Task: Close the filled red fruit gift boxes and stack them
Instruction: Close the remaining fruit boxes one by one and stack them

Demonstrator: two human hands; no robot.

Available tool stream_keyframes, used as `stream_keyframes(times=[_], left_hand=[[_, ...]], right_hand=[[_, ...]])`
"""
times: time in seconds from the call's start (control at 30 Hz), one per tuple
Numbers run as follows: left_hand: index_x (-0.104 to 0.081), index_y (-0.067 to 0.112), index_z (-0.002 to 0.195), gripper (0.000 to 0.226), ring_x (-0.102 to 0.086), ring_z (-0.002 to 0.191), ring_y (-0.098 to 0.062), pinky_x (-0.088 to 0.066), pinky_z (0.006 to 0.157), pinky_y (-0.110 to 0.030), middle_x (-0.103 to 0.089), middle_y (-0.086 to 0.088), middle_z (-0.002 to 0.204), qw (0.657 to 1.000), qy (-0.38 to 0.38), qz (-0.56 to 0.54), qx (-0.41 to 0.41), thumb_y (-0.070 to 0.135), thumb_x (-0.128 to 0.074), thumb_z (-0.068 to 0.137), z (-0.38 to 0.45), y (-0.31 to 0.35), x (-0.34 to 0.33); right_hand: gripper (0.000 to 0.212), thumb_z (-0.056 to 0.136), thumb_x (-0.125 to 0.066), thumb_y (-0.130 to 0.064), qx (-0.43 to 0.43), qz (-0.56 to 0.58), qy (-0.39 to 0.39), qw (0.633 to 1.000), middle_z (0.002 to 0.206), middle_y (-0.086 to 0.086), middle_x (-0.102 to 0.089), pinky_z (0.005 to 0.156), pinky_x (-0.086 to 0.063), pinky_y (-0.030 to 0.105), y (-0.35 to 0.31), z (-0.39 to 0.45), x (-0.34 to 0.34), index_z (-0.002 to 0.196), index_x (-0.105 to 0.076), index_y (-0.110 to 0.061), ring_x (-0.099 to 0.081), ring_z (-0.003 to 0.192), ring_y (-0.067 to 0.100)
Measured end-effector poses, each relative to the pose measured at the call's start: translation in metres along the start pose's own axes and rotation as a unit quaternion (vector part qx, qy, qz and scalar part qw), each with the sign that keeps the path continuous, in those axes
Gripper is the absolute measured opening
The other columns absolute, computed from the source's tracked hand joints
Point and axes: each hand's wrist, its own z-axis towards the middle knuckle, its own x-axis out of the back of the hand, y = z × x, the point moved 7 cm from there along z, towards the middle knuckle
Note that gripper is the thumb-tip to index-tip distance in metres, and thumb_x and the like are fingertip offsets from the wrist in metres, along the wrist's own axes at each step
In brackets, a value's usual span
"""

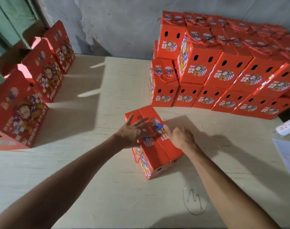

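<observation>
A pale wooden worktop (94,171) carries one red box (157,156) at centre, stacked boxes (223,90) at the far right, open boxes (22,113) along the left, papers (288,156) at right.

Both forearms bare, extended forward and converging toward centre. Left hand (132,132): palm down, fingers (141,121) straight and spread, pointing up and right; slight motion blur at the fingertips. Right hand (181,138): back of hand toward the camera, fingers curled under, thumb (167,129) extended up and left toward the left hand. Hands close together, not touching.
</observation>
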Motion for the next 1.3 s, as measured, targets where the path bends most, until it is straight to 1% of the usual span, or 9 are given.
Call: stream_keyframes(times=[0.2, 0.27, 0.37, 0.47, 0.8, 0.9, 0.97, 1.2, 1.3], left_hand=[[-0.025, 0.051, 0.155, 0.065, 0.022, 0.155, -0.029, -0.002, 0.117, -0.075, 0.013, 0.006, 0.17, 0.952, 0.084, -0.229, 0.185, 0.025, -0.054, 0.104, -0.025, -0.025, -0.004], [-0.016, 0.033, 0.162, 0.074, 0.007, 0.156, -0.037, -0.013, 0.119, -0.072, 0.005, -0.003, 0.171, 0.843, 0.148, -0.397, 0.332, 0.016, -0.055, 0.101, -0.04, -0.033, -0.023], [-0.024, 0.007, 0.155, 0.076, -0.03, 0.147, -0.044, -0.031, 0.117, -0.061, -0.028, -0.018, 0.161, 0.566, 0.094, -0.636, 0.516, 0.04, -0.062, 0.099, -0.064, -0.024, -0.074], [-0.025, 0.005, 0.155, 0.104, -0.035, 0.145, -0.045, -0.03, 0.116, -0.065, -0.036, -0.021, 0.158, 0.318, -0.077, -0.826, 0.459, 0.072, -0.062, 0.085, -0.064, 0.017, -0.106], [-0.059, 0.011, 0.122, 0.026, -0.069, 0.076, -0.01, -0.056, 0.068, -0.024, -0.073, 0.0, 0.091, 0.013, 0.188, -0.933, 0.307, 0.02, -0.064, 0.099, -0.051, -0.017, -0.061], [-0.052, 0.009, 0.11, 0.018, -0.062, 0.064, -0.013, -0.055, 0.055, -0.022, -0.063, -0.009, 0.087, -0.013, 0.199, -0.944, 0.264, 0.016, -0.063, 0.099, -0.049, -0.037, -0.026], [-0.053, 0.01, 0.093, 0.015, -0.059, 0.063, -0.013, -0.052, 0.056, -0.023, -0.058, -0.006, 0.083, 0.035, 0.208, -0.947, 0.243, 0.022, -0.058, 0.101, -0.046, -0.047, 0.0], [-0.064, 0.004, 0.091, 0.039, -0.067, 0.088, -0.031, -0.054, 0.075, -0.04, -0.062, -0.013, 0.088, 0.477, 0.237, -0.702, 0.473, 0.04, -0.055, 0.101, -0.072, -0.075, -0.002], [-0.033, 0.004, 0.149, 0.069, -0.035, 0.14, -0.049, -0.04, 0.104, -0.067, -0.036, -0.02, 0.15, 0.338, -0.001, -0.777, 0.532, 0.047, -0.055, 0.1, -0.09, -0.024, -0.085]], right_hand=[[0.089, 0.091, -0.029, -0.084, -0.079, 0.245, -0.108, 0.96, 0.046, 0.001, -0.059, 0.056, -0.042, 0.027, -0.005, -0.019, -0.034, 0.052, -0.056, -0.009, -0.059, 0.045, 0.017], [0.079, 0.083, -0.044, -0.087, -0.137, 0.373, -0.087, 0.913, 0.061, 0.003, -0.064, 0.063, -0.043, 0.03, -0.004, -0.026, -0.047, 0.065, -0.057, -0.011, -0.062, 0.06, 0.02], [0.07, 0.077, -0.065, -0.08, -0.241, 0.547, -0.143, 0.789, 0.078, -0.003, -0.077, 0.084, -0.053, 0.033, -0.006, -0.034, -0.067, 0.091, -0.065, -0.012, -0.07, 0.083, 0.017], [0.068, 0.081, -0.071, -0.07, -0.235, 0.563, -0.139, 0.78, 0.092, 0.005, -0.079, 0.087, -0.052, 0.035, -0.009, -0.027, -0.063, 0.109, -0.071, -0.008, -0.071, 0.093, 0.019], [0.041, 0.097, -0.058, -0.038, -0.127, 0.474, 0.084, 0.867, 0.06, 0.002, -0.066, 0.052, -0.045, 0.022, -0.041, -0.015, 0.004, 0.067, -0.066, -0.01, -0.06, 0.054, 0.016], [0.037, 0.1, -0.058, -0.032, -0.02, 0.54, 0.077, 0.838, 0.054, 0.002, -0.065, 0.047, -0.052, 0.025, -0.08, -0.013, 0.035, 0.07, -0.065, -0.011, -0.064, 0.051, 0.015], [0.029, 0.101, -0.058, -0.025, 0.043, 0.537, 0.048, 0.841, 0.06, 0.004, -0.069, 0.055, -0.058, 0.03, -0.11, -0.014, 0.047, 0.077, -0.068, -0.01, -0.068, 0.056, 0.017], [0.042, 0.093, -0.061, -0.049, 0.18, 0.083, -0.02, 0.98, 0.114, 0.01, -0.065, 0.091, -0.051, 0.04, -0.172, -0.043, -0.006, 0.111, -0.059, -0.012, -0.062, 0.108, 0.031], [0.047, 0.095, -0.06, -0.038, 0.179, 0.036, 0.048, 0.982, 0.128, 0.01, -0.058, 0.093, -0.048, 0.042, -0.177, -0.045, -0.02, 0.13, -0.046, -0.011, -0.058, 0.116, 0.031]])
